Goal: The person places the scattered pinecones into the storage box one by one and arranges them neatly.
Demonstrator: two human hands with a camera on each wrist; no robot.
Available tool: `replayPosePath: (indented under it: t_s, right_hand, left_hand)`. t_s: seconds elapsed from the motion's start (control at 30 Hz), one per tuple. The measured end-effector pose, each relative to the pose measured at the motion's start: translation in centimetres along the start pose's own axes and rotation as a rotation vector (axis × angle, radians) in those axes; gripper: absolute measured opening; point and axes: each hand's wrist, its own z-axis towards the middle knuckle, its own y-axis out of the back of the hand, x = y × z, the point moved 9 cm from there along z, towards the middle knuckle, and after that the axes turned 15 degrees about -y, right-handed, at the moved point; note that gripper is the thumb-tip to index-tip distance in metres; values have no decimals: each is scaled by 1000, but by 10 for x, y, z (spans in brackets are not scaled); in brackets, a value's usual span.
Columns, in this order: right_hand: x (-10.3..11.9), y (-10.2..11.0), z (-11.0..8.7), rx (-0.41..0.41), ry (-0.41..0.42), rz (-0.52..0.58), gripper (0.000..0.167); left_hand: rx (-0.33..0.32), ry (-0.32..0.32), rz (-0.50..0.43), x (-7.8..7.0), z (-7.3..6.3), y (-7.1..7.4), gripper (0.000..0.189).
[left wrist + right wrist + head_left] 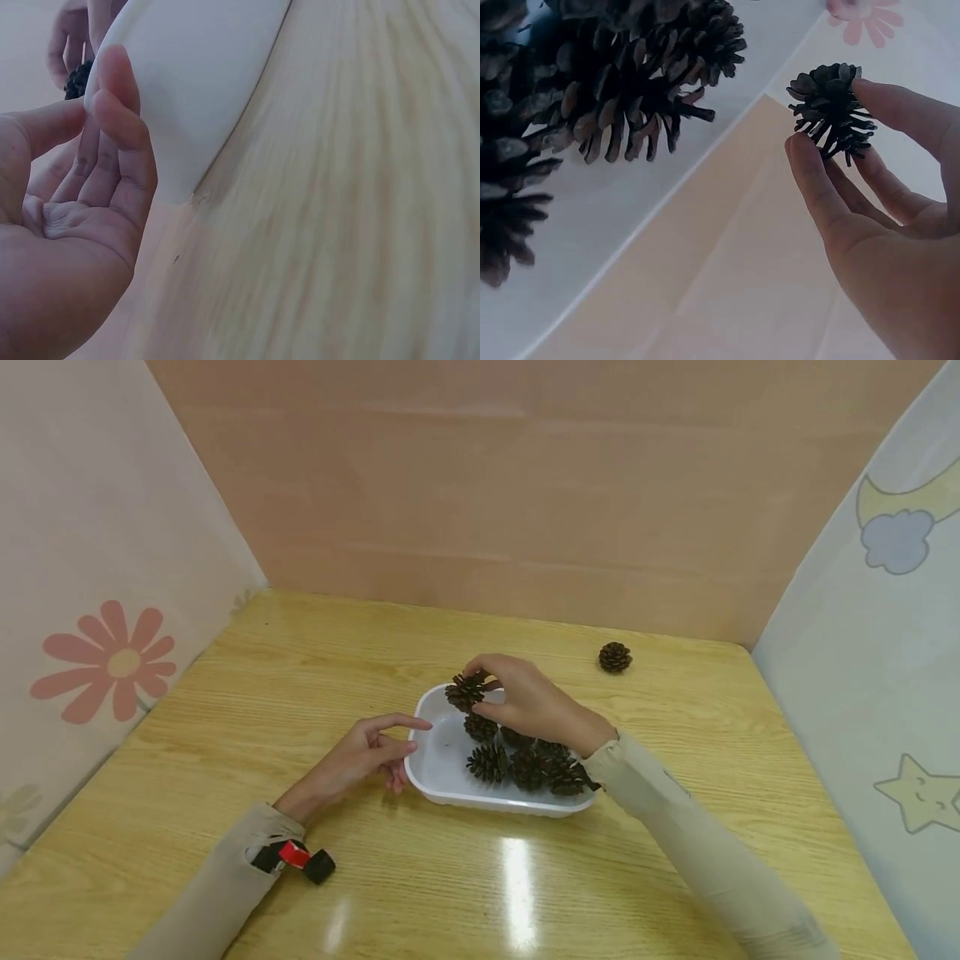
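A white tray [442, 789] with rounded corners holds several brown pine cones [528, 767], mostly in its middle and right part. My right hand [528, 697] pinches one pine cone [831, 109] between thumb and fingers, raised over the tray's far left part. At the tray's left end my left hand [367, 753] holds the rim, the index finger reaching over it and the thumb close by. The left wrist view shows the fingers [124, 161] bent at the tray's wall [195, 67]. My right forearm hides part of the tray's right end.
A single pine cone [615, 657] lies on the wooden table [337, 660] at the far right, outside the tray. An orange-brown panel [487, 485] stands along the back, with pale printed panels at left and right. A black-and-red band [294, 855] sits on the left sleeve.
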Motion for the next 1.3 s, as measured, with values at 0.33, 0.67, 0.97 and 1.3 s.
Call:
replayPosePath:
  t_s: [0.33,0.67,0.97,1.3]
  right_hand:
    - [-6,-20,16,49,-98,196,37]
    - [-16,-36,21,112,-147,92,38]
    - [-24,-42,24,124,-178,-30,39]
    - [-24,-56,23,159,-201,-136,39]
  left_hand:
    - [0,12,-5,-2,-1,0,42]
    - [1,11,-15,-2,-1,-1,44]
    - [6,-2,-38,-2,-1,-2,45]
    - [11,-6,-63,-3,-2,-3,44]
